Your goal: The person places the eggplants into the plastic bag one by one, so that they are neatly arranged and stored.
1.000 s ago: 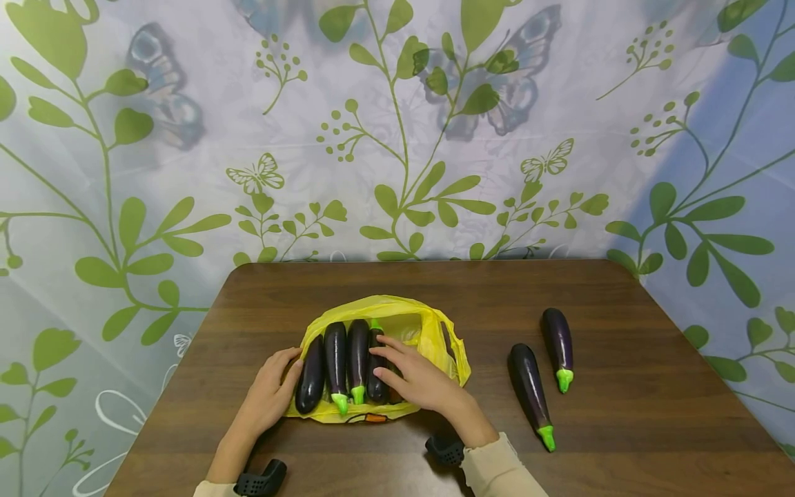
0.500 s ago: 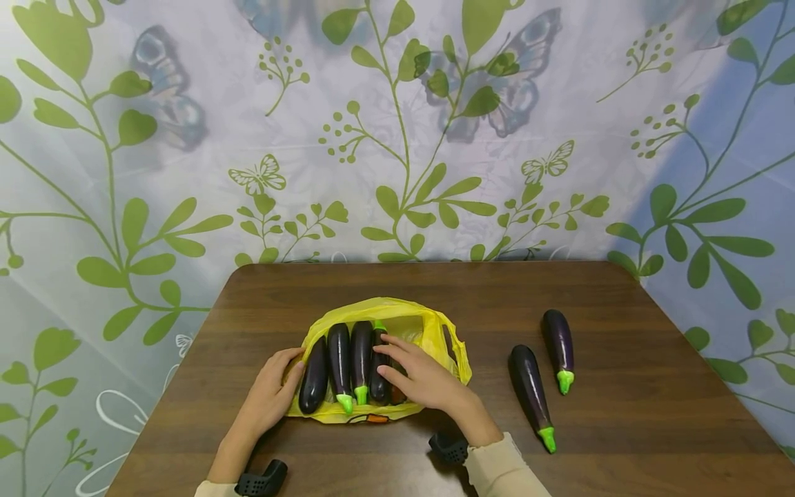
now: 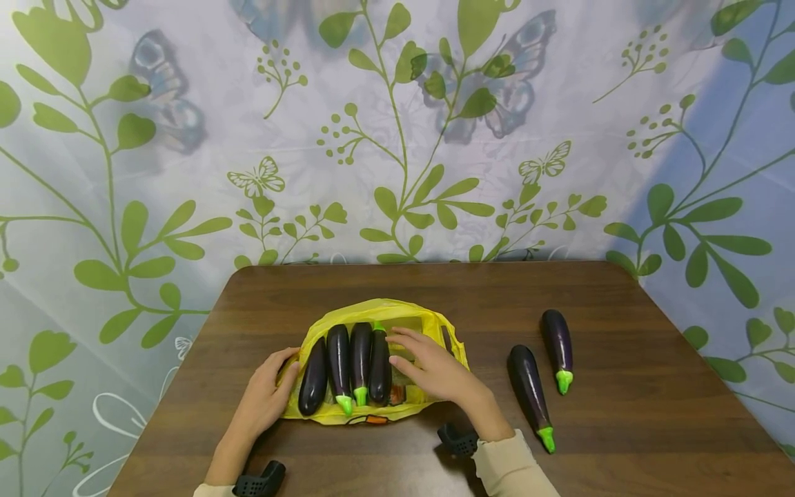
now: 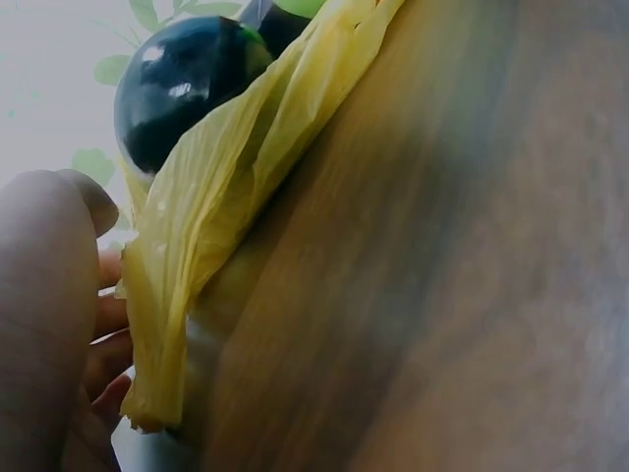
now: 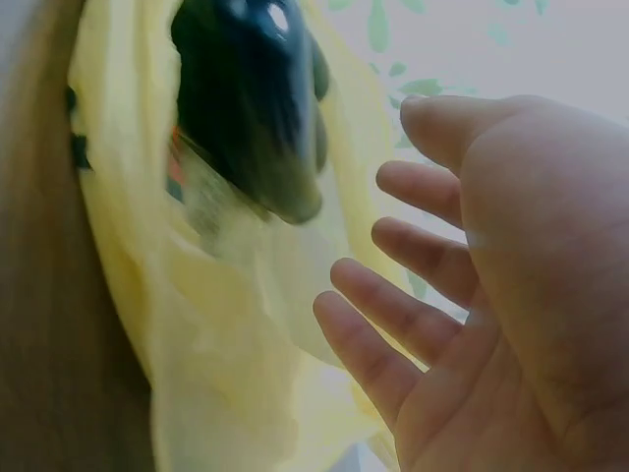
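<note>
A yellow plastic bag (image 3: 348, 309) lies on the table with its mouth spread wide. Inside it several dark purple eggplants (image 3: 339, 362) lie side by side, some with their green stems toward me. My left hand (image 3: 263, 393) rests at the bag's left edge, its fingers against the plastic and partly hidden by it in the left wrist view. My right hand (image 3: 437, 369) hovers over the bag's right part, beside the rightmost eggplant (image 3: 380, 366) there. In the right wrist view its fingers (image 5: 373, 344) are spread, nothing between them.
Two more eggplants lie on the brown wooden table (image 3: 602, 428) right of the bag: a nearer one (image 3: 529, 390) and a farther one (image 3: 557, 342). A patterned cloth (image 3: 397, 138) hangs behind the table's far edge.
My right hand has drawn back to the right, off the rightmost eggplant in the bag, baring it fully. My left hand stays by the bag's left edge.
</note>
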The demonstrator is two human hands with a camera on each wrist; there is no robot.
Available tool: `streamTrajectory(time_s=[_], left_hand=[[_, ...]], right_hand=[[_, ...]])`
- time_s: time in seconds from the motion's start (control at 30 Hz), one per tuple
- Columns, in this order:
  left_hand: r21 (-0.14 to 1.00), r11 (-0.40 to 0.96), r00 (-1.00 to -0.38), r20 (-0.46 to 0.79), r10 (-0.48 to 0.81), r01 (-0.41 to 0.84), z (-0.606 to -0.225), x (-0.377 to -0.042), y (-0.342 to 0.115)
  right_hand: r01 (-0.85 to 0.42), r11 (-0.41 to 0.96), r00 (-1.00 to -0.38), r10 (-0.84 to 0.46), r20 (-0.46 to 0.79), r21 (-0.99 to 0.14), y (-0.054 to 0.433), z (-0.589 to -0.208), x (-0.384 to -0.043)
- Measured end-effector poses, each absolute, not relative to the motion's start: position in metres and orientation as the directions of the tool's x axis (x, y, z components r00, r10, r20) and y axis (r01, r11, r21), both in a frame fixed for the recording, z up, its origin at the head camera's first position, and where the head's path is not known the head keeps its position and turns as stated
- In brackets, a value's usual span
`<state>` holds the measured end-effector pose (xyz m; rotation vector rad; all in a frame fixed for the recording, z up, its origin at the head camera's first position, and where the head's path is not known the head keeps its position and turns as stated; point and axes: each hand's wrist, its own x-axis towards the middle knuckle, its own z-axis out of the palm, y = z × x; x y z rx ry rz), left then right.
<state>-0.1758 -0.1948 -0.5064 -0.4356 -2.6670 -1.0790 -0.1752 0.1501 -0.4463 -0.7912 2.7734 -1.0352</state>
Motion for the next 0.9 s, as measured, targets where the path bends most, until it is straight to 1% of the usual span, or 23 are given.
streamTrajectory(time_s=[0.2,0.5,0.73,0.9], left_hand=[[0.643,0.694,-0.943,0.280,0.180,0.323,-0.506,-0.175,-0.196],[0.647,0.694,-0.947,0.259,0.187,0.314,-0.506,-0.174,-0.195],[0.648,0.692,-0.946,0.265,0.188,0.319,-0.507,-0.175,-0.195],[0.646,0.691,-0.944,0.270,0.191,0.325,-0.506,-0.175,-0.196]], right_hand=[[-0.422,0.646,-0.879,-0.463,0.113,-0.637,0.161,-0.440,-0.178],[-0.409,0.654,-0.892,-0.434,0.128,-0.637,0.177,-0.433,-0.179],[-0.384,0.662,-0.906,-0.404,0.126,-0.644,0.189,-0.425,-0.178],[-0.400,0.674,-0.904,-0.402,0.147,-0.621,0.197,-0.418,-0.177]])
